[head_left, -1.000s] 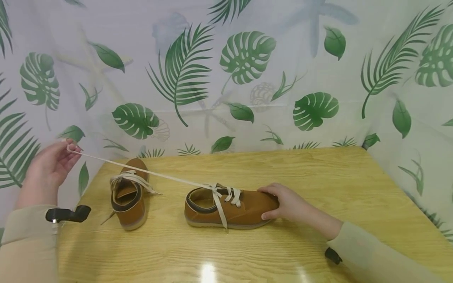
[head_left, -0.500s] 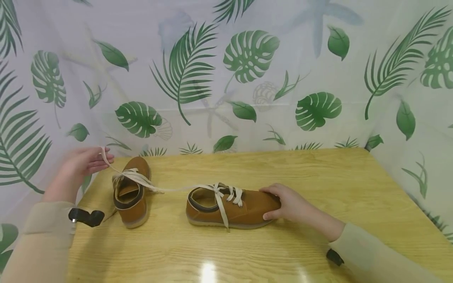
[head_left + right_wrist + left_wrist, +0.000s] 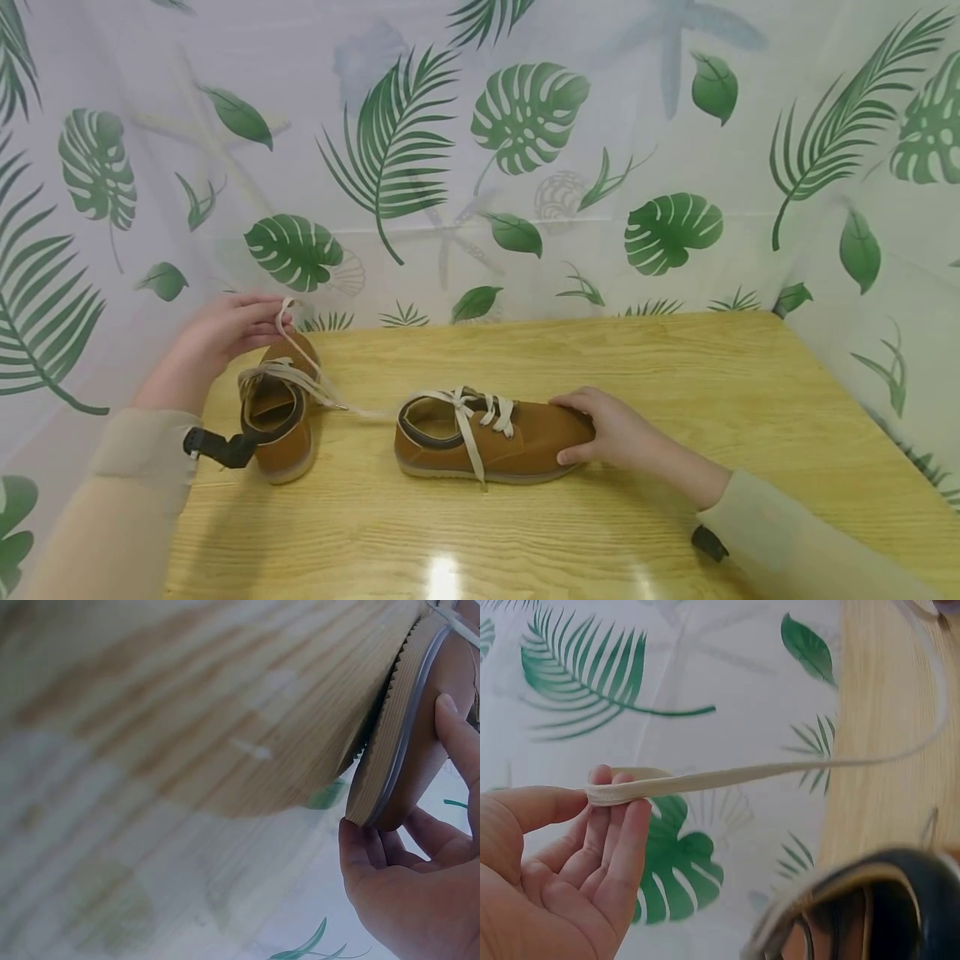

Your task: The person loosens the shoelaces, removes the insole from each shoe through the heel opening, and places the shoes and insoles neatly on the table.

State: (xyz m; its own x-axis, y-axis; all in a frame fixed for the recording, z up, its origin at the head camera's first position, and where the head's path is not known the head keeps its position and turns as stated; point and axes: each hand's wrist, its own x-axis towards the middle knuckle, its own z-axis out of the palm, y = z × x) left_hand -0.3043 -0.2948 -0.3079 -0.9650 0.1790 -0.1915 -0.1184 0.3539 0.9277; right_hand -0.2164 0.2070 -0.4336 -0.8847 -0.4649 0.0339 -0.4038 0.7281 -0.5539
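A brown shoe point(image 3: 517, 433) lies on its sole at mid-table, toe to the right, its cream lace knotted at the top eyelets. My right hand point(image 3: 618, 433) grips it round the toe, and the right wrist view shows thumb and fingers on either side of the toe end point(image 3: 397, 780). Up at the left, my left hand point(image 3: 232, 329) pinches a long cream shoelace point(image 3: 742, 778) between thumb and fingers. The lace hangs slack and runs back to the knot. Just below that hand stands a second brown shoe point(image 3: 285, 450), heel toward me, with loose laces draped over its opening.
Both shoes stand on a wooden table point(image 3: 480, 533). Behind it and along the sides hangs a white leaf-printed cloth point(image 3: 480, 200). Each forearm wears a black wrist mount point(image 3: 221, 447) over a beige sleeve.
My left hand has moved right with the lace end, to just over the far end of the left shoe. The lace went from taut to slack. My right hand keeps its hold.
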